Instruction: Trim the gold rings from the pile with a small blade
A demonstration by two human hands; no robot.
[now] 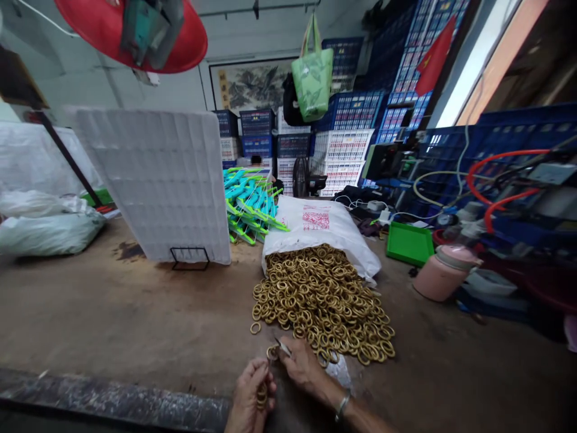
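A large heap of brass-coloured rings (322, 300) spills from the mouth of a white woven sack (311, 219) onto the table. Just in front of the heap, my left hand (249, 388) is closed, with several rings (261, 397) in its curled fingers. Its thumb and fingertip meet close to a single ring (271, 352). My right hand (303, 365) grips a small tool with a thin silvery blade (283, 346) against that ring; the tool's handle is hidden in the fingers. One loose ring (255, 328) lies left of the heap.
A tall pale panel (157, 186) stands in a black wire holder (189, 258) at the left. Blue and green plastic pieces (252, 204) are piled behind it. To the right are a green tray (409, 243) and a pink jug (444, 273). A red lamp shade (90, 24) hangs overhead.
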